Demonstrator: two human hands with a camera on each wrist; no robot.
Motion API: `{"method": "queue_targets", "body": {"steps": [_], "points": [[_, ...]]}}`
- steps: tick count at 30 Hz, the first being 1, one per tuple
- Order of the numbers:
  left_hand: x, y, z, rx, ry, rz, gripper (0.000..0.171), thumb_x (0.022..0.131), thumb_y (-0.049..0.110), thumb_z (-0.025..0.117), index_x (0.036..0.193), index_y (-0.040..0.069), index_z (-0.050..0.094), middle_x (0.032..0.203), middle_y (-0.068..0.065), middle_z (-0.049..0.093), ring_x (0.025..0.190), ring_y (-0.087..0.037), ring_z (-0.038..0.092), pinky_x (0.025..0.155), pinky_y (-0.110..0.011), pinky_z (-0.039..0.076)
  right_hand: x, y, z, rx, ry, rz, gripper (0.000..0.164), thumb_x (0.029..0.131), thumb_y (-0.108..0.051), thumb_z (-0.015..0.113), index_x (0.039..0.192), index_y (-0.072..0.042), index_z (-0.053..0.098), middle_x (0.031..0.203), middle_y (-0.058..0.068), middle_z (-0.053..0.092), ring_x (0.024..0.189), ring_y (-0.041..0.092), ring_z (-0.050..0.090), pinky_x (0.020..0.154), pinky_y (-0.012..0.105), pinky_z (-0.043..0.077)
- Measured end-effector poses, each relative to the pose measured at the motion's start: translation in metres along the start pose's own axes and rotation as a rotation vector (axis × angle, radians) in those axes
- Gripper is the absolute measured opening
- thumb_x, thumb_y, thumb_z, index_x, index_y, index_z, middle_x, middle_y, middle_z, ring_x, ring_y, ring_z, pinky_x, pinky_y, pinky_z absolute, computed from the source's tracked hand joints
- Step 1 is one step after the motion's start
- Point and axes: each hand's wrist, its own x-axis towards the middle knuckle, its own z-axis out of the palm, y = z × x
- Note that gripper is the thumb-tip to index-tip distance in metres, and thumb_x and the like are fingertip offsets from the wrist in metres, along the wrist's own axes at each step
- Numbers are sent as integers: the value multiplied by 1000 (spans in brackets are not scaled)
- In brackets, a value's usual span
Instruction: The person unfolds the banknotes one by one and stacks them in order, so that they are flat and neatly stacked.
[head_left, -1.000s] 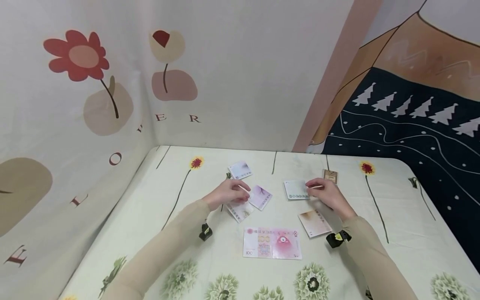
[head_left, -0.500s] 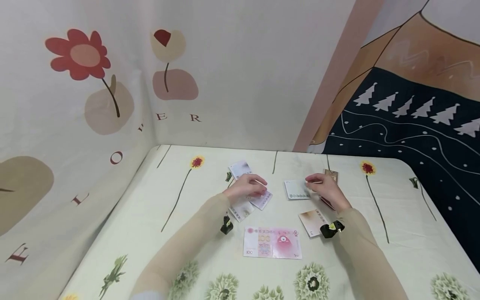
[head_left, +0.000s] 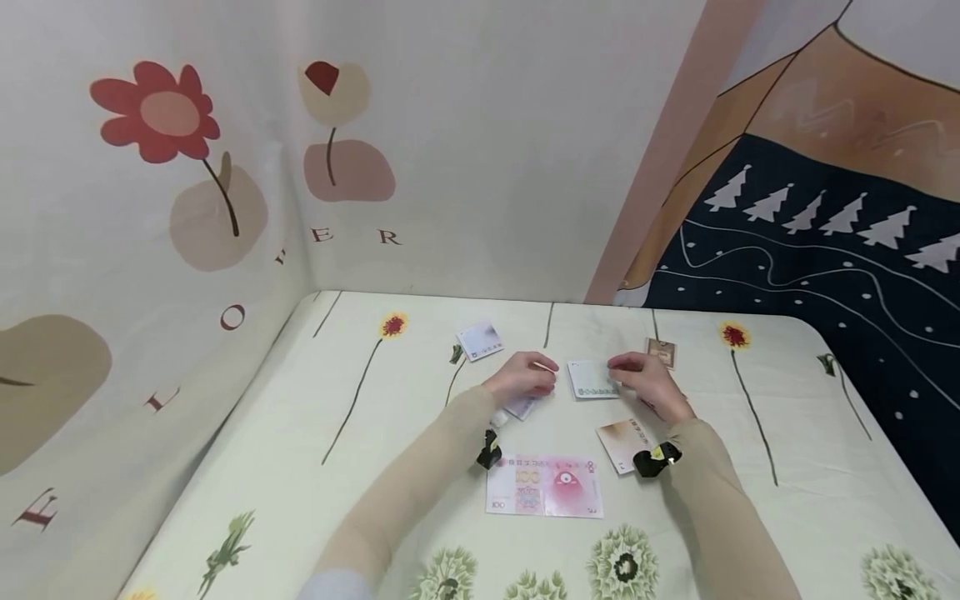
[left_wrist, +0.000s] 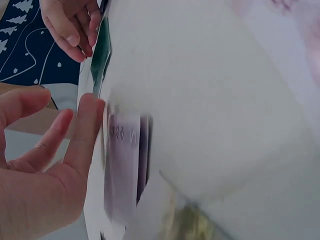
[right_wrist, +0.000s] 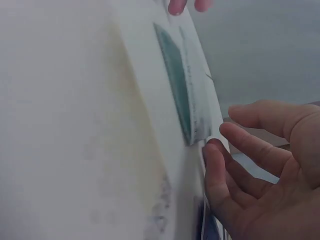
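A folded green banknote [head_left: 587, 380] lies between the two hands. My right hand [head_left: 651, 387] is at its right edge, fingertips touching or nearly touching it. In the right wrist view, the thumb and fingers of the right hand [right_wrist: 270, 165] stand apart, beside the folded green note [right_wrist: 197, 95]. My left hand [head_left: 525, 377] hovers left of that note, above a folded purple banknote [head_left: 521, 407] that it partly hides. The left wrist view has the left hand [left_wrist: 55, 165] with loose, spread fingers beside the purple note [left_wrist: 122, 165], holding nothing.
A pink 100 banknote [head_left: 544, 487] lies flat in front. Around it are a folded orange-brown note [head_left: 622, 443], a bluish note [head_left: 480, 341] and a small brown note [head_left: 662, 352]. The flower-print tablecloth [head_left: 360, 500] meets a printed cloth wall [head_left: 480, 167] behind.
My left hand has moved right, from over the pale note on the left to beside the green note. The right hand has barely shifted. The banknotes appear unmoved.
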Motion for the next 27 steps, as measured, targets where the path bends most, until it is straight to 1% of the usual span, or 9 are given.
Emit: {"method": "queue_targets", "body": {"steps": [4,9,11,13,17,21,24,27], "points": [[3,0,8,3,-3,6,35,85,-5,60,120,-9,57,106,-20,65,88,-25,66,80,-29,55,0,3,3,-26,-6,-28,33,94,-10,60,123,4,60,124,21,57,106,29,53,85,37,45],[8,1,16,-28,-2,-6,38,84,-5,61,122,-7,57,106,-17,64,92,-26,65,81,-28,55,0,5,5,-63,2,-118,30,91,-3,62,119,8,61,117,23,61,102,30,55,83,34,44],[10,1,17,-41,5,-12,38,85,-4,62,122,-7,57,104,-16,64,94,-25,64,82,-27,54,1,7,5,-64,6,-138,30,90,-1,63,118,8,62,115,23,61,100,29,55,82,33,44],[12,1,18,-37,11,-6,36,85,-3,63,121,-6,57,103,-15,64,95,-25,64,83,-28,53,1,8,5,-60,13,-139,30,89,0,64,118,8,63,114,22,62,98,28,55,81,32,44],[13,3,19,23,35,17,33,86,1,64,119,-4,60,106,-14,65,97,-26,62,85,-29,52,3,10,7,-44,31,-127,30,88,1,64,117,7,63,113,21,62,97,27,55,81,30,44],[14,4,22,94,89,17,27,85,3,65,113,2,64,106,-9,65,96,-22,61,84,-29,51,4,10,9,-15,51,-115,31,86,3,64,117,9,62,111,22,63,98,28,56,81,29,44],[15,4,25,132,135,26,26,83,2,65,109,6,66,104,-6,65,94,-18,60,82,-28,50,3,9,10,20,65,-94,32,86,3,63,117,9,62,112,23,62,101,29,56,85,31,44],[16,2,27,144,158,42,29,80,0,64,108,6,67,102,-5,64,93,-18,59,82,-28,50,2,7,12,64,81,-72,32,87,2,61,118,9,61,114,24,61,104,31,55,90,35,43]]}}
